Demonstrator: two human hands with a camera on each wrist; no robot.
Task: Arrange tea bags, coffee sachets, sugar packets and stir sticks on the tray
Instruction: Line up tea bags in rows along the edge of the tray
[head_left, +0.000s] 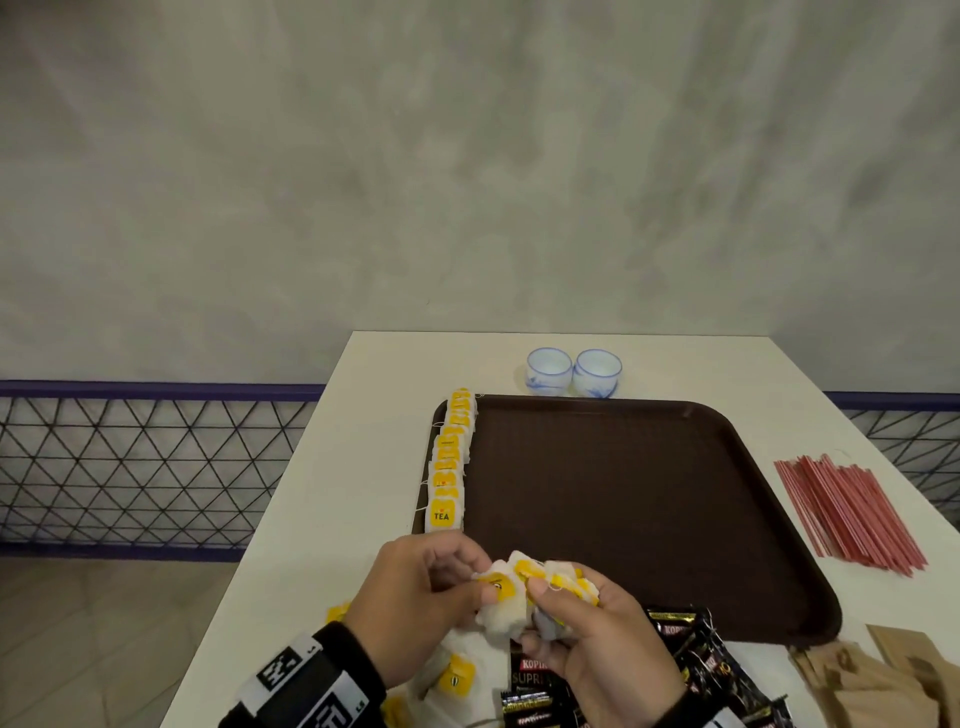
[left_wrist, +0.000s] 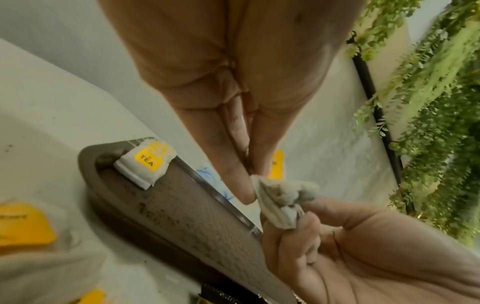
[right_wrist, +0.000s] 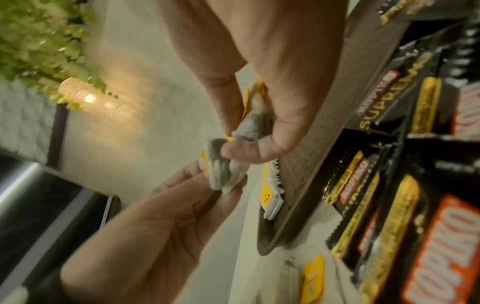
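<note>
A brown tray (head_left: 623, 519) lies on the white table, with a row of yellow-tagged tea bags (head_left: 449, 467) lined up along its left edge. Above its near left corner both hands hold a crumpled bunch of tea bags (head_left: 530, 587). My left hand (head_left: 441, 587) pinches one bag (left_wrist: 283, 197) of the bunch at its fingertips. My right hand (head_left: 576, 629) grips the remaining bags (right_wrist: 226, 172) between thumb and fingers. Several loose tea bags (head_left: 457, 675) lie under the hands. Black coffee sachets (head_left: 691, 654) are heaped by the tray's near edge.
Red stir sticks (head_left: 847, 509) lie in a loose bundle right of the tray. Brown paper packets (head_left: 872, 680) sit at the near right. Two small blue-and-white cups (head_left: 571, 371) stand behind the tray. The table's left edge drops to a floor with a mesh fence.
</note>
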